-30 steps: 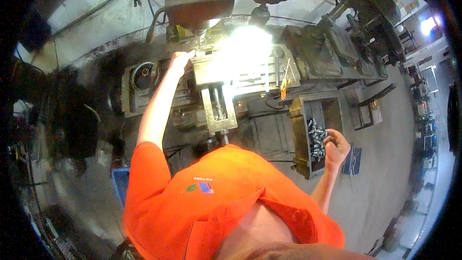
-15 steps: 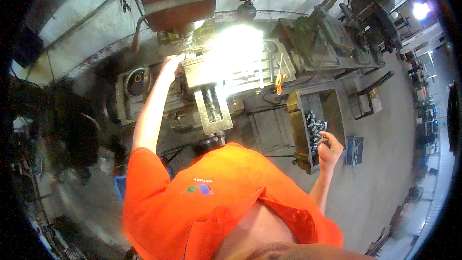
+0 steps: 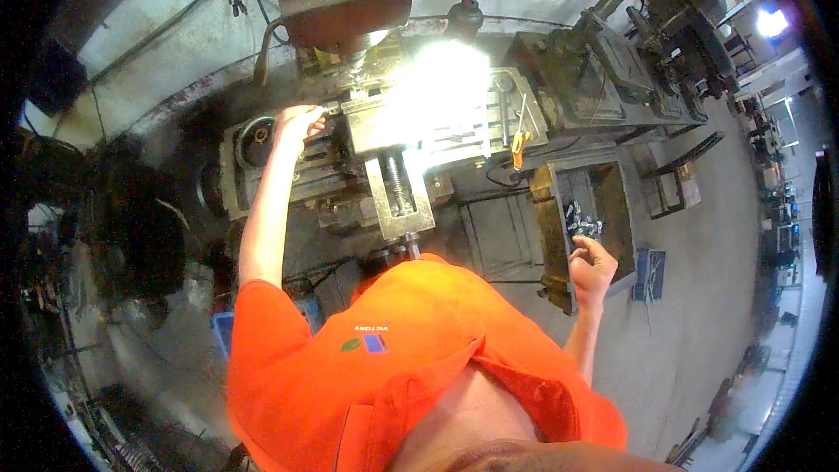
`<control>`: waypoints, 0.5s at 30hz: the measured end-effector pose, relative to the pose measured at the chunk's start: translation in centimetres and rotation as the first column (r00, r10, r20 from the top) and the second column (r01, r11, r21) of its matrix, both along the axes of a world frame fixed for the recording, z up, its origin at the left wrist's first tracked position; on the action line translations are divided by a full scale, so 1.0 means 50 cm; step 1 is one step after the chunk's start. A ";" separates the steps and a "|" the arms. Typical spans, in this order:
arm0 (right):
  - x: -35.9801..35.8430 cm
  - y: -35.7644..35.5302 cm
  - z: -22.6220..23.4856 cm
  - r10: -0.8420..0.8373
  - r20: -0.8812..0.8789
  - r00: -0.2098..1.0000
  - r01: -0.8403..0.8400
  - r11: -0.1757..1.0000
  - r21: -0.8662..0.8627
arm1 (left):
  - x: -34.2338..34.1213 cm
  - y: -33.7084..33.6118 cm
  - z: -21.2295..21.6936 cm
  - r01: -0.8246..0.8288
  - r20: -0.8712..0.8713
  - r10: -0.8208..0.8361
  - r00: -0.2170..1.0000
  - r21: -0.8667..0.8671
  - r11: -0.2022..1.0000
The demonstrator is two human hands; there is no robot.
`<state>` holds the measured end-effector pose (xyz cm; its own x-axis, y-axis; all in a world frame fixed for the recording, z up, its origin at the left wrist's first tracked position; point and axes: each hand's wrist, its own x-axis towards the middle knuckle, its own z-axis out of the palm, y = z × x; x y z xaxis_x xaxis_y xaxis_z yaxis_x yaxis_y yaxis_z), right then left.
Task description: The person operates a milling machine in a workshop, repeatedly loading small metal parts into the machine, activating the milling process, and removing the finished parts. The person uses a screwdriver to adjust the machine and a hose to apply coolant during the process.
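My left hand (image 3: 297, 126) is closed in a pinch just left of the machine vise (image 3: 398, 223), below the machine's spindle (image 3: 357, 58). Whatever is between its fingertips is too small to make out. My right hand (image 3: 592, 273) has curled fingers and hangs over the near end of a metal bin (image 3: 553, 249). Small shiny metal parts (image 3: 579, 220) lie in a heap inside that bin, just beyond my fingertips. Whether these fingers hold a part is hidden. Glare from a work lamp (image 3: 446, 79) whitens much of the vise's upper part.
An orange-handled tool (image 3: 518, 149) lies at the right end of the machine table, near a rod-like tool (image 3: 504, 109). The dark machine head (image 3: 341, 0) hangs above. A blue crate (image 3: 648, 275) stands on the floor to the right, and another blue container (image 3: 222, 332) at lower left.
My left hand has drawn back leftward from the vise and spindle. My right hand has shifted slightly left, closer to the metal parts. The whole view has turned a little.
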<state>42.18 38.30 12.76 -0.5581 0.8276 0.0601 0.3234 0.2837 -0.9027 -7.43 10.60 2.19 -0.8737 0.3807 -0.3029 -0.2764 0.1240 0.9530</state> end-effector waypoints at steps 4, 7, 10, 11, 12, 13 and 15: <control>-0.024 -0.010 0.018 0.050 0.121 0.991 -0.068 0.987 0.147 | 0.006 -0.058 -0.022 -0.002 -0.378 -0.126 0.917 -0.320 0.947; -0.028 -0.010 0.009 0.051 0.108 0.993 -0.059 0.996 0.068 | 0.048 -0.048 0.017 -0.005 -0.443 -0.157 0.883 -0.342 0.940; -0.060 -0.022 -0.007 0.193 0.072 0.979 -0.198 0.977 0.075 | 0.160 0.007 0.106 0.158 -0.098 -0.146 0.984 0.133 0.978; -0.087 -0.041 -0.002 0.227 0.115 0.967 -0.235 0.970 0.068 | 0.216 0.030 0.127 0.213 -0.063 -0.204 0.977 0.193 0.958; -0.118 -0.066 0.013 0.336 0.084 0.938 -0.344 0.931 0.125 | 0.263 0.055 0.142 0.247 -0.008 -0.252 0.968 0.223 0.943; -0.148 -0.087 0.032 0.449 0.070 0.891 -0.455 0.880 0.139 | 0.309 0.079 0.150 0.284 0.046 -0.304 0.951 0.251 0.925; -0.179 -0.107 0.021 0.609 -0.030 0.792 -0.566 0.752 0.338 | 0.399 0.133 0.120 0.274 0.153 -0.422 0.894 0.560 0.782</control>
